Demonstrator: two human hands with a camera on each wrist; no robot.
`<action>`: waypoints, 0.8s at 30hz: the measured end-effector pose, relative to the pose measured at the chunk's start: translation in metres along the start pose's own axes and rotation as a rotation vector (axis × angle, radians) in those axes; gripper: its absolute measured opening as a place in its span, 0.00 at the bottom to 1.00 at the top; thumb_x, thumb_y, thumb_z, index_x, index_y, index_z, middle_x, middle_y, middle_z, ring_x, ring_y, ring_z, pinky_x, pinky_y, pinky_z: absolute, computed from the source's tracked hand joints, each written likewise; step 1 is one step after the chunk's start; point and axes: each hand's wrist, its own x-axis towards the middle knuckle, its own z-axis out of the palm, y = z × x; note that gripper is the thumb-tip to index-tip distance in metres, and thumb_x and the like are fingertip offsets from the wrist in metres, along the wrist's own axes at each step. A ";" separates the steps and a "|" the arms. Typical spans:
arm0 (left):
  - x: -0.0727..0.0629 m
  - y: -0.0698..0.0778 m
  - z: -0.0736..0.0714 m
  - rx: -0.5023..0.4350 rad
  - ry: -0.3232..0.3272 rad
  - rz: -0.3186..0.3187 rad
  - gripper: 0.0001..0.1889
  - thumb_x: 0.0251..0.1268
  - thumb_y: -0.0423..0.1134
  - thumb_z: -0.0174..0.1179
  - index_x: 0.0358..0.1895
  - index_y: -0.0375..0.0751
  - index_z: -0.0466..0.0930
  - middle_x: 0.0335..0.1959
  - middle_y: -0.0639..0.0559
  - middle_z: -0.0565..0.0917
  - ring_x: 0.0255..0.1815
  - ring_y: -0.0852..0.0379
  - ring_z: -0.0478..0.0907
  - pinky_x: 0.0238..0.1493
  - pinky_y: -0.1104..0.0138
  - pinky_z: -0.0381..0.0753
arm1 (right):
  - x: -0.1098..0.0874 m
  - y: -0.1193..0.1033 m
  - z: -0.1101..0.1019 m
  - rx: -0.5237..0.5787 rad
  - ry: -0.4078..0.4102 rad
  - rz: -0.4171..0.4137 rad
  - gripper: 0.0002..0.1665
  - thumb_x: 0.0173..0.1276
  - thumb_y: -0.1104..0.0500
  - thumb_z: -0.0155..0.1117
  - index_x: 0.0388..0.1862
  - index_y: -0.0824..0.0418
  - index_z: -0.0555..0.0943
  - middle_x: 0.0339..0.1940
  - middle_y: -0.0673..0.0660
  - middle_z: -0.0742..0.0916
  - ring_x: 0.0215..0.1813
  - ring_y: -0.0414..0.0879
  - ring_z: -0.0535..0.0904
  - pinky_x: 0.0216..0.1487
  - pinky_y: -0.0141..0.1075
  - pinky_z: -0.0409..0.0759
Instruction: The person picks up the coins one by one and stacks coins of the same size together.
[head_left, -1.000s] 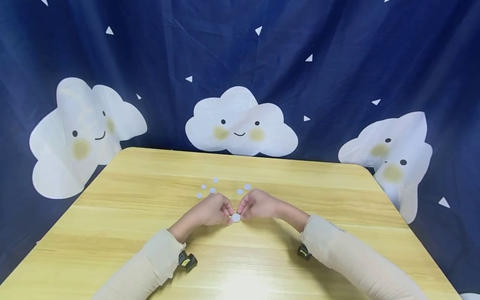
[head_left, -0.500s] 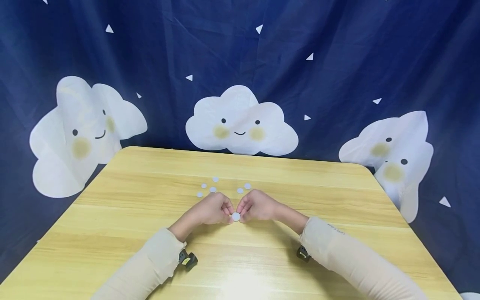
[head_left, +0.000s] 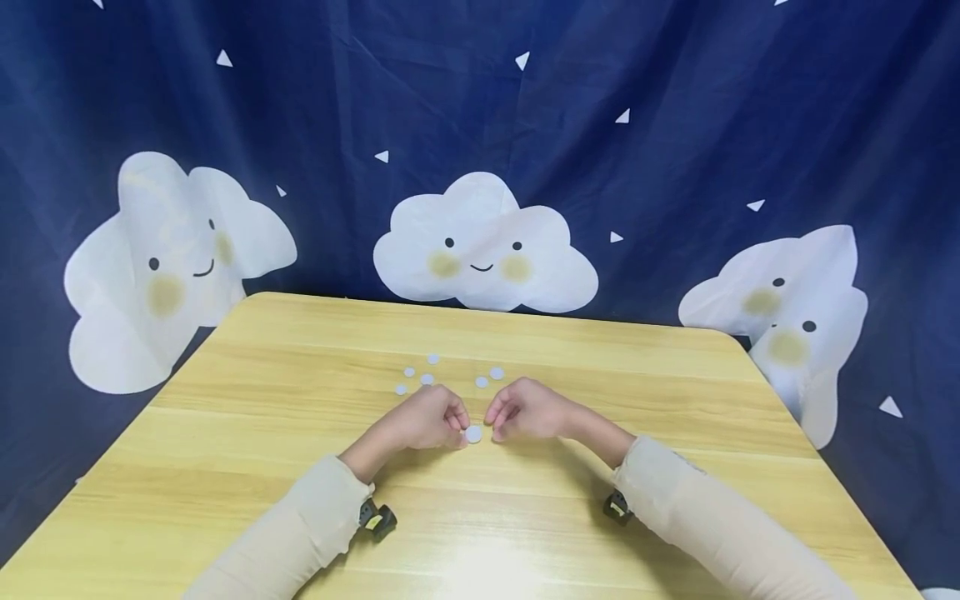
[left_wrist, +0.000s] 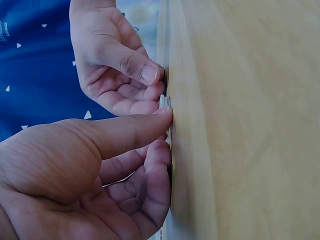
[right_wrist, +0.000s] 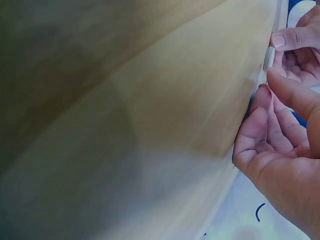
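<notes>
Pale, silvery round coins lie in a small low stack [head_left: 473, 433] at the middle of the table, its layered edge showing in the left wrist view. My left hand [head_left: 430, 418] pinches the stack's left side with thumb and fingertips [left_wrist: 162, 112] right at the tabletop. To the right, my right hand [head_left: 531, 408] is a short gap away from the coins, fingers loosely curled and thumb apart from them, holding nothing. In the right wrist view the stack [right_wrist: 269, 57] stands between the two hands.
Beyond the left hand several loose coins [head_left: 427, 379] lie scattered on the wooden table [head_left: 300, 383]. Two more coins [head_left: 497, 373] lie beyond the right hand. A dark blue curtain [head_left: 450, 100] with white clouds hangs behind the table's far edge.
My right hand has let go of the coin stack and drawn back a little to the right. The left hand stays at the stack; the loose coins lie as before.
</notes>
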 end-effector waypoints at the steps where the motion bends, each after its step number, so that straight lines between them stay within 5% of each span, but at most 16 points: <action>1: 0.000 0.000 0.000 0.001 0.000 0.000 0.09 0.52 0.29 0.76 0.33 0.39 0.85 0.28 0.54 0.82 0.32 0.57 0.78 0.37 0.65 0.80 | -0.001 0.001 -0.001 -0.003 0.003 -0.002 0.12 0.59 0.69 0.75 0.42 0.67 0.85 0.33 0.52 0.89 0.39 0.43 0.85 0.48 0.33 0.83; 24: -0.001 0.002 0.000 0.006 0.007 0.007 0.09 0.53 0.30 0.76 0.32 0.41 0.84 0.28 0.54 0.82 0.31 0.57 0.77 0.36 0.65 0.79 | 0.000 0.017 -0.029 -0.026 0.111 0.011 0.11 0.61 0.68 0.75 0.42 0.68 0.85 0.34 0.55 0.89 0.39 0.44 0.84 0.47 0.36 0.83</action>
